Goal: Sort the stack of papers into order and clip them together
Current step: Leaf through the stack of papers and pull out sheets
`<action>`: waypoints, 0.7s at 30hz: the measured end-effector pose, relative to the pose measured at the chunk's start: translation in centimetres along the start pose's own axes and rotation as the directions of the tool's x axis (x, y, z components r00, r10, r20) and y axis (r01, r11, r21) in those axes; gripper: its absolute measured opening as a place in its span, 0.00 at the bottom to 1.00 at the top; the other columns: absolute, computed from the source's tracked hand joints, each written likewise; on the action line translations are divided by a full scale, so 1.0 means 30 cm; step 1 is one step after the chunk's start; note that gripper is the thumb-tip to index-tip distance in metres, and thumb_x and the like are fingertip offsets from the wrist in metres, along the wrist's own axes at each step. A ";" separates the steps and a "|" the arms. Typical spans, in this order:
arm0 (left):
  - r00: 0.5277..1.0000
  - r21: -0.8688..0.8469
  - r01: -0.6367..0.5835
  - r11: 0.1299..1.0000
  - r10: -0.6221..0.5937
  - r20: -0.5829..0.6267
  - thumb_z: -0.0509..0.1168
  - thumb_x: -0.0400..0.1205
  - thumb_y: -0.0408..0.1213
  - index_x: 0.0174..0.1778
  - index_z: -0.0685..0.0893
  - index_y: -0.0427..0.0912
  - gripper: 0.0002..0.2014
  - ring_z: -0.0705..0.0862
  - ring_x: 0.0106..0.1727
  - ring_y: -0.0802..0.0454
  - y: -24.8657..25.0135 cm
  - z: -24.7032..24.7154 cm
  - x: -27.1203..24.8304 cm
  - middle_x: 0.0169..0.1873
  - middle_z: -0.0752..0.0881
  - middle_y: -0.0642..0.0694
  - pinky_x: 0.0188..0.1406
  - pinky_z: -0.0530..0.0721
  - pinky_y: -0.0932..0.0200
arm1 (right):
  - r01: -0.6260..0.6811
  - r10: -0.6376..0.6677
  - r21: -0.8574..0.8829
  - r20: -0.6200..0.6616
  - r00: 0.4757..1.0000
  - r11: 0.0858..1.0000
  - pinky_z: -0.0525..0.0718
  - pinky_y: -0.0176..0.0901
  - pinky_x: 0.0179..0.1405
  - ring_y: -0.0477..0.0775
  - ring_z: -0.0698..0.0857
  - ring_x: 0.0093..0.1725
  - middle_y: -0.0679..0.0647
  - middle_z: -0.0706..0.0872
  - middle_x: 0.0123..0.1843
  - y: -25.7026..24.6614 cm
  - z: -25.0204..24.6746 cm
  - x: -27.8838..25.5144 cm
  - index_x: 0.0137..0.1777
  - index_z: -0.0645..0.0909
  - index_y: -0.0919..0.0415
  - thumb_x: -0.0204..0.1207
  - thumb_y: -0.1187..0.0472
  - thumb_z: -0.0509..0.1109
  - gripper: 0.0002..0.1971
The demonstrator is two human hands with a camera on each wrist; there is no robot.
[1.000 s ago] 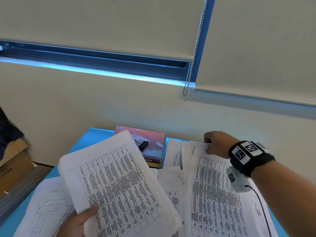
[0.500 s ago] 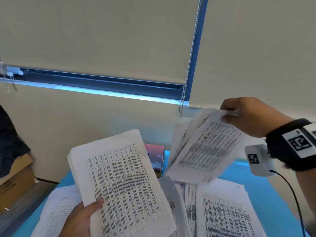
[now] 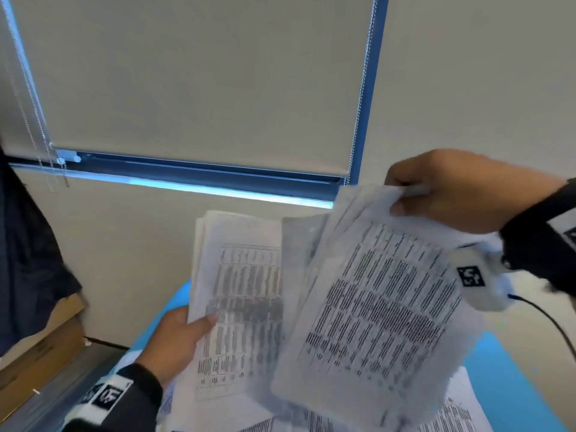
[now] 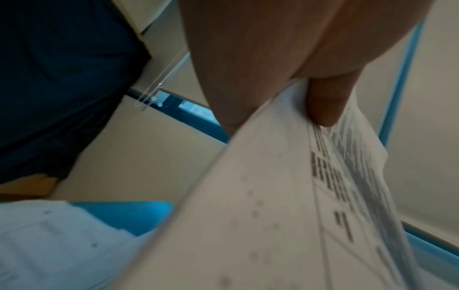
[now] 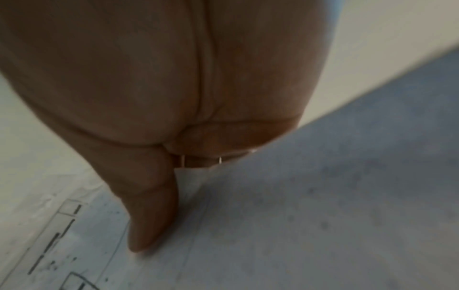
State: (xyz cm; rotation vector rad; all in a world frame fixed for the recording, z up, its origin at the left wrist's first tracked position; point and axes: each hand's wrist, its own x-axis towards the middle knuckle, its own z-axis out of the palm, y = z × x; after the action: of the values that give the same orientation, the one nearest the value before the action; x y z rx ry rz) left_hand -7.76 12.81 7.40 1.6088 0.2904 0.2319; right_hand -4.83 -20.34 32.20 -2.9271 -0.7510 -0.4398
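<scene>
My left hand (image 3: 184, 335) grips a stack of printed table sheets (image 3: 240, 294) by its left edge, thumb on the front, held upright above the blue table (image 3: 505, 381). In the left wrist view the same stack (image 4: 273, 206) bends under my thumb (image 4: 325, 102). My right hand (image 3: 448, 188) pinches the top corner of a second bundle of printed sheets (image 3: 383, 307), which hangs in the air overlapping the right side of the first stack. The right wrist view shows my thumb (image 5: 151, 215) pressed on that paper (image 5: 298, 225). More loose sheets (image 3: 458, 413) lie on the table below. The binder clip is hidden.
Closed roller blinds with bead chains (image 3: 361, 88) cover the window on the wall ahead. A dark garment (image 3: 28, 260) and cardboard boxes (image 3: 40, 353) stand at the left beside the table. The book at the table's far edge is hidden behind the papers.
My right hand lifted a bundle of sheets off the table and carried it left until it overlaps the left stack. My left hand raised its stack and turned it more upright.
</scene>
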 end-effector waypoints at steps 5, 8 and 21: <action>0.973 0.156 -0.094 0.983 0.058 0.225 0.71 0.82 0.32 0.50 0.93 0.42 0.06 0.93 0.47 0.46 0.088 0.086 -0.066 0.44 0.95 0.44 0.49 0.89 0.49 | 0.166 -0.168 0.032 0.099 0.981 0.986 0.79 0.54 0.65 0.56 0.81 0.64 0.48 0.83 0.67 -0.091 0.163 0.065 0.45 0.75 0.43 0.78 0.56 0.69 0.06; 0.947 0.175 -0.114 0.978 0.053 0.318 0.69 0.79 0.22 0.43 0.93 0.39 0.10 0.92 0.39 0.51 0.106 0.108 -0.100 0.37 0.95 0.45 0.40 0.89 0.55 | 0.183 -0.188 0.065 0.093 0.978 0.981 0.81 0.53 0.62 0.56 0.83 0.60 0.49 0.86 0.62 -0.106 0.235 0.084 0.60 0.80 0.48 0.80 0.57 0.68 0.10; 0.979 0.089 -0.152 0.984 0.138 0.151 0.79 0.75 0.36 0.50 0.90 0.54 0.11 0.92 0.52 0.59 0.002 0.160 -0.135 0.48 0.94 0.58 0.61 0.87 0.54 | 0.167 -0.159 0.149 -0.066 0.985 0.975 0.79 0.46 0.37 0.54 0.83 0.39 0.48 0.85 0.39 -0.122 0.285 0.051 0.45 0.72 0.44 0.82 0.57 0.66 0.07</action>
State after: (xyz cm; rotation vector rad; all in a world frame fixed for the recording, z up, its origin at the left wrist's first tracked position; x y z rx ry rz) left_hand -10.04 6.96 7.28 1.7388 0.0734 0.2138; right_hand -3.14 -15.11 24.55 -2.7110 -0.9764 -0.4496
